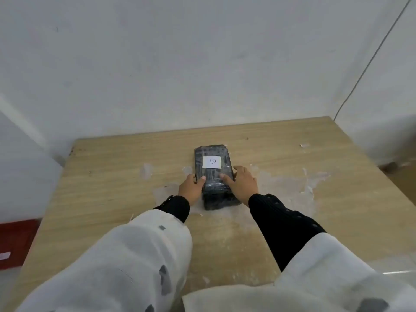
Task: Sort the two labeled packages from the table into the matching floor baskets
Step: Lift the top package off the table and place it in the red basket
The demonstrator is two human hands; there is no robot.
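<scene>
A dark plastic-wrapped package [212,154] lies on the wooden table [108,176], a white label marked "B" on its top. It seems to rest on a second dark package [221,202] whose near end shows below it. My left hand [191,186] grips the top package's left side, thumb on its top. Against the right side sits my right hand [243,182], its thumb also on top. No floor basket is in view.
The table stands against a white wall [202,64], its top marked with pale tape residue [292,183]. A thin cable [369,59] runs down the wall at the right. At the lower left, a red object [15,242] is visible beside the table.
</scene>
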